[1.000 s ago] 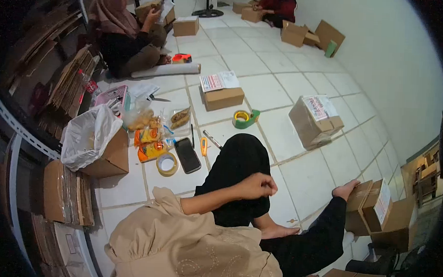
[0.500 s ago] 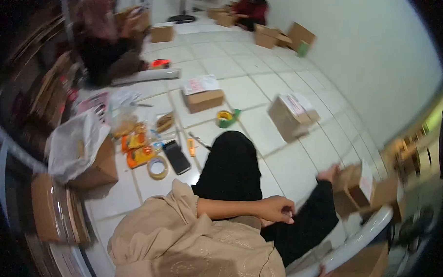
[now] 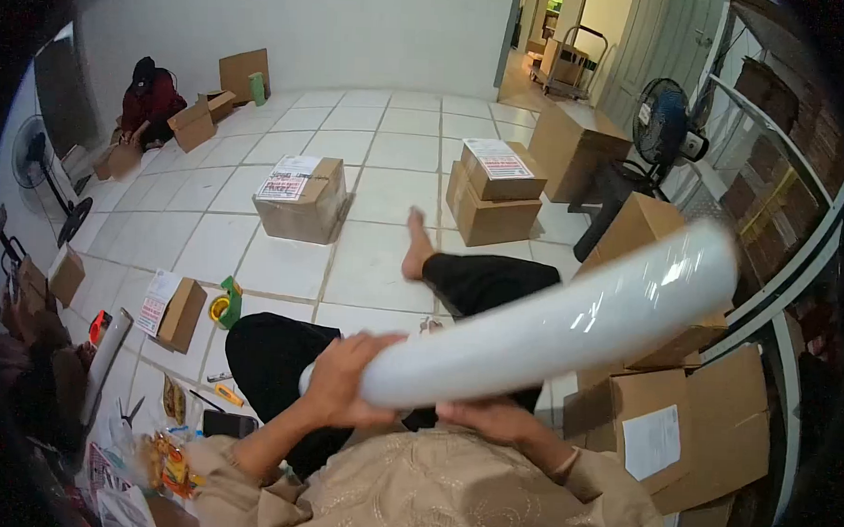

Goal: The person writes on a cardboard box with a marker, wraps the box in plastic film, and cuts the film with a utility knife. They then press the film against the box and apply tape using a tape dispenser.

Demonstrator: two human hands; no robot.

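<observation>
A long, glossy white plastic roll [image 3: 569, 324] lies across my lap, slanting up to the right. Near its left end, my left hand [image 3: 351, 382] is closed around it, fingers over the top. My right hand [image 3: 500, 422] grips the roll from below, close to the middle; some of its fingers are hidden behind it. Beyond my left knee are a green tape dispenser [image 3: 225, 303], a yellow cutter [image 3: 230, 395] and a dark phone [image 3: 229, 425] on the tiles.
Taped cartons [image 3: 301, 204] with labels stand on the tiled floor ahead, and two stacked boxes [image 3: 495, 196] sit by my foot. Open cardboard boxes [image 3: 649, 420] crowd the right side near a black fan [image 3: 659, 118]. A co-worker [image 3: 150, 105] sits at the far left.
My view has swung to the right. The white roll has come up from low on my right to across my lap. My left hand, earlier off the roll, now grips it.
</observation>
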